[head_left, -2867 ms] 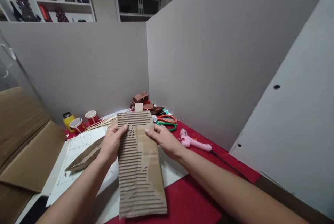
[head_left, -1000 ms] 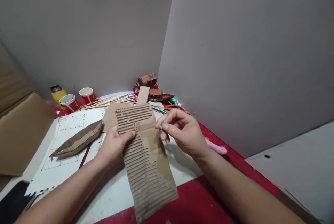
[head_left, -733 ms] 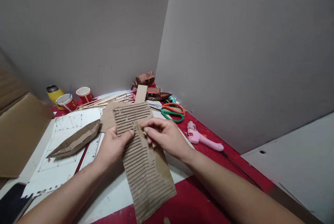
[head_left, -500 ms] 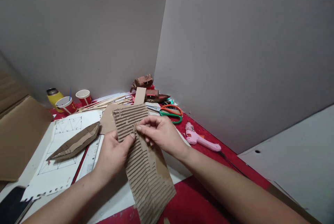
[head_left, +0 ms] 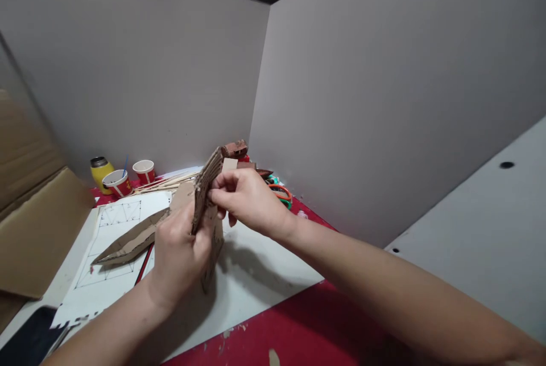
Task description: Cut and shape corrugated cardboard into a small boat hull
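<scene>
A piece of corrugated cardboard (head_left: 207, 175) with bared ridges is held up above the white board, turned nearly edge-on to me. My left hand (head_left: 181, 249) is wrapped round its lower left part, thumb on the near side. Against the ridged face, my right hand (head_left: 251, 198) has thumb and forefinger pinched together; whether a shred of paper is between them is hidden. Left of my hands, a boat-shaped cardboard piece (head_left: 132, 239) lies on a drawn paper sheet (head_left: 121, 266), its right end close to my left hand.
Paper cups (head_left: 144, 171), a yellow bottle (head_left: 101, 172) and thin wooden sticks (head_left: 168, 183) stand or lie at the back left. Scissors (head_left: 282, 192) are partly hidden behind my right hand. A cardboard box (head_left: 46, 235) stands at left; grey walls (head_left: 362, 98) close off the back and right.
The corrugated cardboard has been lifted and turned from facing me to nearly edge-on. Both hands moved with it, the left one now wrapped round its side. The view has tilted upward.
</scene>
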